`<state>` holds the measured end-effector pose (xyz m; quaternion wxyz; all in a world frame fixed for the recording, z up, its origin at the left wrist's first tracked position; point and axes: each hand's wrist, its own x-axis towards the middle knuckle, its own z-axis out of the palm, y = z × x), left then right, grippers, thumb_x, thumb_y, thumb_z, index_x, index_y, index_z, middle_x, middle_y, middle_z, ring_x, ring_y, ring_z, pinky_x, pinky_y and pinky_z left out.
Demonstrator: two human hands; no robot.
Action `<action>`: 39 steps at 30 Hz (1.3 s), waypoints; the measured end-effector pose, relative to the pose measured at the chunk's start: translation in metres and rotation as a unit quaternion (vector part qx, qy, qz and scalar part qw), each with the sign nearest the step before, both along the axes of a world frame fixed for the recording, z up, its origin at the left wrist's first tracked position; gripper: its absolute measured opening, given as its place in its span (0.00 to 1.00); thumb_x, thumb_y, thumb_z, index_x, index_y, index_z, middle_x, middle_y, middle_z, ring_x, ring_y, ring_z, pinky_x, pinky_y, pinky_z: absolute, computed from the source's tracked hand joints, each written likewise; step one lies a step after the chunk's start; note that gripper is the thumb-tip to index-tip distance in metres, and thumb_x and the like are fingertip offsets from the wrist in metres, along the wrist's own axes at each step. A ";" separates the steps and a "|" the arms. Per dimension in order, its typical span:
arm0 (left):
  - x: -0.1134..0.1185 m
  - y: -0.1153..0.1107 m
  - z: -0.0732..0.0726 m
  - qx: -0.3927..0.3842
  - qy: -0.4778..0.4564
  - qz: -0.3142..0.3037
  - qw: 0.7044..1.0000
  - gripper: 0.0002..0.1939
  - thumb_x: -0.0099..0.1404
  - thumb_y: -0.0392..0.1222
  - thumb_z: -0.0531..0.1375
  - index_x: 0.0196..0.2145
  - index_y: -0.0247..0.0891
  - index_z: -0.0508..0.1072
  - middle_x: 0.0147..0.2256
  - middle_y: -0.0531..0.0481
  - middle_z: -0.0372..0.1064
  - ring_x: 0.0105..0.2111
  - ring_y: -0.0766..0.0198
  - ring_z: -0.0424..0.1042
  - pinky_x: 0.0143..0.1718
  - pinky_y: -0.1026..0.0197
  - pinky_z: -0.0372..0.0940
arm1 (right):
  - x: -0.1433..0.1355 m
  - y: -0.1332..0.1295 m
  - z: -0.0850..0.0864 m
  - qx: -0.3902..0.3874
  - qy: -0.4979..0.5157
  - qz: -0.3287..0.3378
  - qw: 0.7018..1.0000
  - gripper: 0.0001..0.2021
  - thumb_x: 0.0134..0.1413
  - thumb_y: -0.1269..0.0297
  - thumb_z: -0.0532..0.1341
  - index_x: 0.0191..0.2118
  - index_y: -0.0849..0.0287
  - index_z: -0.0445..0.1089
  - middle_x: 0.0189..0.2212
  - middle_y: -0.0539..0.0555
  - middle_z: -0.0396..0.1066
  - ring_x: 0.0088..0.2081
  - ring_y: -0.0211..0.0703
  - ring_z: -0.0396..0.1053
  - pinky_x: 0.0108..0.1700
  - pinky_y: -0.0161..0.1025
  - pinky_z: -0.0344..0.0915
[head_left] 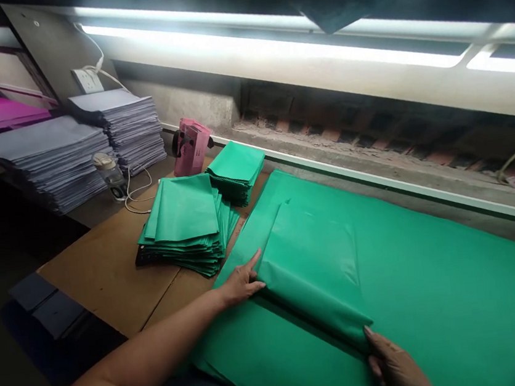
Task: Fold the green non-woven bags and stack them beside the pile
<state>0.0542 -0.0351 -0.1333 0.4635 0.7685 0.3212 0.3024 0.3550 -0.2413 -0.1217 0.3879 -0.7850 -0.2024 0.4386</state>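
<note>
The left hand (240, 283) lies flat, fingers spread, pressing the near-left end of a folded green sheet (315, 267), while the right hand (395, 368) pinches the sheet's near-right corner at the fold, thumb on top. The folded sheet rests on a big green stack (437, 296) that covers the right part of the desk (103, 272) and runs along its far edge. Because the sheet looks thin and slick, the fold could slip if either hand eases off; the layers would then shift and the edges go out of line, giving a crooked crease. The sheet underneath may also cling and drag along, since both are the same smooth stuff. Left of the hands, near the desk's middle, sits a fanned pile (187, 226) of folded pieces, already uneven, with a smaller pile (236, 170) behind it; adding a badly squared piece could make the fanned one slide. A bottle (110, 175) and a pink device (191, 146) stand toward the far-left corner, well apart from the hands.
</note>
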 end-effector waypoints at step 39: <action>0.008 0.030 0.004 0.340 0.322 -0.306 0.829 0.48 0.58 0.72 0.46 0.65 0.43 0.35 0.66 0.43 0.22 0.64 0.47 0.24 0.62 0.43 0.29 | -0.086 -0.008 -0.040 -0.089 -0.615 0.267 0.737 0.36 0.59 0.40 0.36 0.66 0.57 0.42 0.65 0.50 0.35 0.65 0.49 0.30 0.62 0.60 0.26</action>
